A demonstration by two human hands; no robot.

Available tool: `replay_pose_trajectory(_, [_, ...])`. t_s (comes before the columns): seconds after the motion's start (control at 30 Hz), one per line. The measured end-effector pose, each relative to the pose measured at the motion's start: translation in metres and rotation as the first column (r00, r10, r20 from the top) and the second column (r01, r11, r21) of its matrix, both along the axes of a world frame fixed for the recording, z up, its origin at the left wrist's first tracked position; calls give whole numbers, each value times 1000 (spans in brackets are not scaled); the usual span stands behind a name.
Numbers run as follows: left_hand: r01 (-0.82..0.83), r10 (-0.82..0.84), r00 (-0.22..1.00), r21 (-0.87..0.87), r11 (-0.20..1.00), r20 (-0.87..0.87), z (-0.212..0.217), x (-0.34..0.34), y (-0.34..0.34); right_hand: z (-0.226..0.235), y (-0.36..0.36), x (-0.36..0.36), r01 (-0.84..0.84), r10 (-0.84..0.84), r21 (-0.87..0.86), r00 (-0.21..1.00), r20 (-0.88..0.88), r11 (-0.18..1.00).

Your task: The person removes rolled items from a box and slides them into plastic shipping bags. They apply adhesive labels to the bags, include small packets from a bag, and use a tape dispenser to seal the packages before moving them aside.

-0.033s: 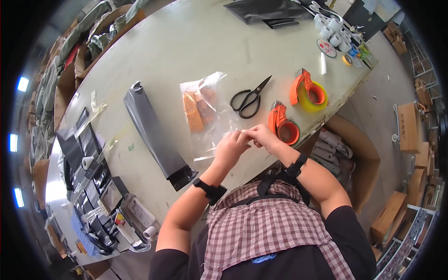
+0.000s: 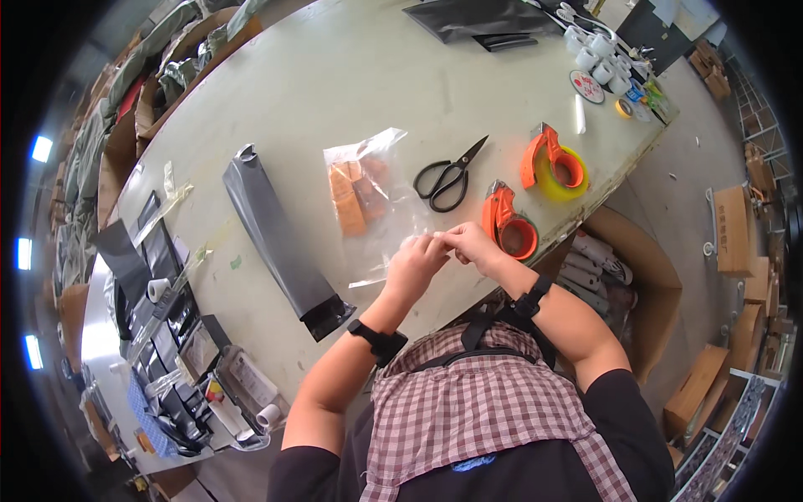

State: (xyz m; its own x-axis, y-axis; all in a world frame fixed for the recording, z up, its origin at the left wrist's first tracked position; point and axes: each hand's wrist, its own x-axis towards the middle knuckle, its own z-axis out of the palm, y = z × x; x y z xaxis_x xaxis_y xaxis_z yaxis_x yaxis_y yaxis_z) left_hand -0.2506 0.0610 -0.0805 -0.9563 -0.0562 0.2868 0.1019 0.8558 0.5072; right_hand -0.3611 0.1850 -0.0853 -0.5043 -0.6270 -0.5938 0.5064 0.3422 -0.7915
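Observation:
A clear plastic bag (image 2: 385,247) lies on the table in front of me, with folded orange pieces (image 2: 355,192) inside it. At its near right corner, my left hand (image 2: 415,266) and my right hand (image 2: 470,246) meet, fingertips closed in a pinch. Both seem to grip the bag's edge, though the fingers hide most of what is between them. Just beyond the hands lie black-handled scissors (image 2: 447,180), blades pointing away to the right. An orange tape dispenser (image 2: 510,226) is right beside my right hand.
Farther right sits a second orange dispenser with yellow tape (image 2: 562,171). A long grey plastic packet (image 2: 276,243) lies left of the bag. White rolls (image 2: 602,63) and a black plastic sheet (image 2: 481,21) are at the far side. Clutter with a grey tray (image 2: 251,381) fills the left end.

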Motion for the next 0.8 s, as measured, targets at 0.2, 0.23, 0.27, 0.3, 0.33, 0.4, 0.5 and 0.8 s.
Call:
replay_pose_trajectory(0.2, [-135,149,985,163,977,-83,-2,4,-7,13,-1,6,-45,52,46,986,-158,998])
replay_pose_trajectory(0.23, [-126,139,985,128,984,-100,-2,5,-8,11,1,7,-74,83,55,980,-181,996])
replay_pose_trajectory(0.27, [-118,128,985,92,989,-117,-2,6,-8,10,2,8,-104,115,66,972,-203,992])
replay_pose_trajectory(0.3, [-124,135,984,91,988,-117,-1,6,-7,11,3,7,-110,121,65,972,-203,992])
replay_pose_trajectory(0.33, [-116,124,984,64,991,-129,3,5,-6,11,4,6,-93,96,49,993,-69,994])
replay_pose_trajectory(0.4, [-112,116,983,35,993,-139,5,5,-4,11,5,5,-78,75,36,995,68,996])
replay_pose_trajectory(0.5, [-80,66,988,-95,992,-137,1,9,-1,5,4,6,-114,106,52,985,137,992])
replay_pose_trajectory(0.8, [-162,156,986,-144,976,-50,-10,40,-34,22,6,-13,-168,298,297,827,-476,940])
